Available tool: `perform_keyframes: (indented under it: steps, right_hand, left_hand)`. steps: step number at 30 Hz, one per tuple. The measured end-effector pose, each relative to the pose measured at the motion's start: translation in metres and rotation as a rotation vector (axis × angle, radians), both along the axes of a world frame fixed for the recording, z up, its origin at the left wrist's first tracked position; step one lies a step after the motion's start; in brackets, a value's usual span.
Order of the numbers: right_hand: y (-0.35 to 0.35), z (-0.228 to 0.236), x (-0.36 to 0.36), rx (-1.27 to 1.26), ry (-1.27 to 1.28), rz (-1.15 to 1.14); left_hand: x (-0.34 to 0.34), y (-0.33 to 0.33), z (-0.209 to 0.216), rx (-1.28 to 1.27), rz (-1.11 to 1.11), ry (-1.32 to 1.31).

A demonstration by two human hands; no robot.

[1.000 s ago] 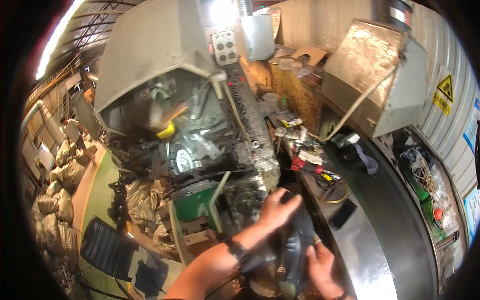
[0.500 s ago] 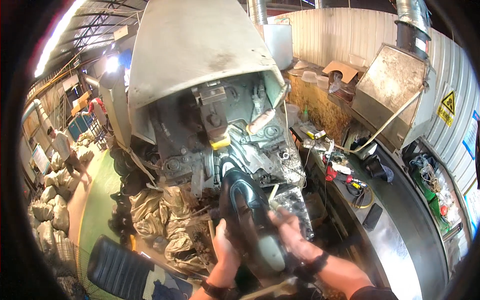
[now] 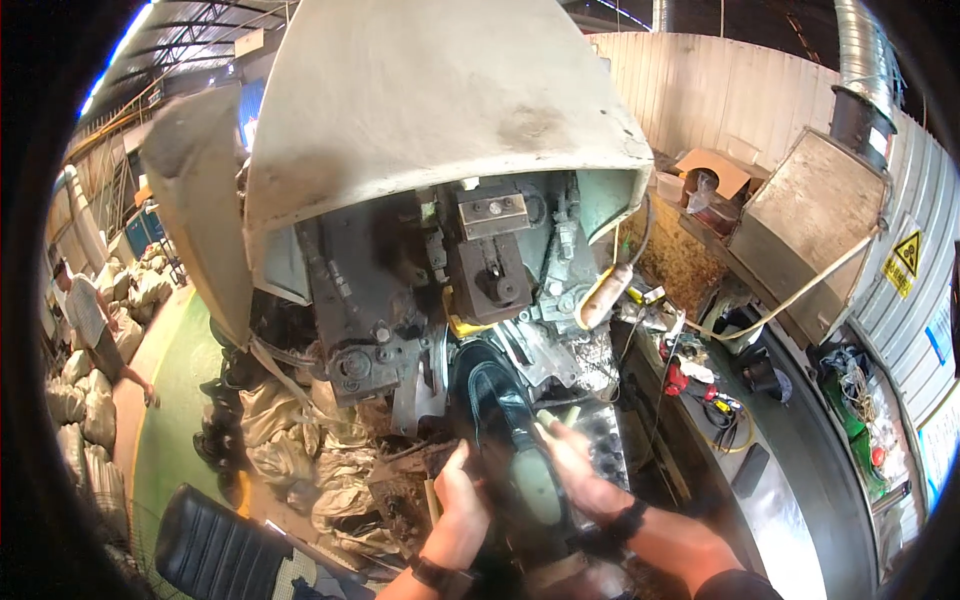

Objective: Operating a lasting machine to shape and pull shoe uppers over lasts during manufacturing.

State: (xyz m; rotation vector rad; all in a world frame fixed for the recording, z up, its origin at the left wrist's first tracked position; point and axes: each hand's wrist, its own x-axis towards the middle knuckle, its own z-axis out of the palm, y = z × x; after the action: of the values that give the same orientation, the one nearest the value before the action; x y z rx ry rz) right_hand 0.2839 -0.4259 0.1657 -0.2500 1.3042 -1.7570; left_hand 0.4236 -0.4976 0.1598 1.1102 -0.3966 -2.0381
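Before me is a dark, glossy leather shoe (image 3: 490, 390) with a pale green shoe last (image 3: 537, 487) showing in its opening. Its toe points away, in among the metal jaws of a machine (image 3: 495, 270) under a large cream hood (image 3: 420, 100). My left hand (image 3: 461, 500) is closed against the shoe's left side near the heel, fingers partly hidden. On the opposite side my right hand (image 3: 575, 462) grips the shoe, next to short pale rods (image 3: 560, 415). The shoe's underside is out of sight.
Crumpled beige sacks (image 3: 335, 480) lie left of the machine, near a black padded seat (image 3: 215, 540). At right, a metal bench (image 3: 765, 500) carries red-handled tools (image 3: 685, 375) and a dark phone-like object (image 3: 750, 470), beside a dark conveyor belt (image 3: 820, 450). Another person (image 3: 95, 320) stands far left.
My view has shifted closer to the machine, which fills more of the picture. The shoe's toe sits deeper between the jaws, with both hands still on the shoe.
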Motion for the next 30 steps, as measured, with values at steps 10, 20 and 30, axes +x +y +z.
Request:
perform_keyframes:
  steps: [10, 20, 30]
  right_hand:
    - [-0.016, -0.028, -0.017, 0.068, -0.003, -0.002]
    - [-0.031, -0.037, -0.026, -0.106, -0.128, -0.001]
    - [-0.043, -0.057, -0.029, -0.103, -0.036, -0.072]
  left_hand:
    - [-0.02, -0.001, -0.015, 0.035, 0.066, 0.112]
    - [-0.04, -0.018, -0.059, -0.044, 0.213, 0.181]
    - [-0.049, -0.017, -0.073, -0.275, 0.328, -0.137]
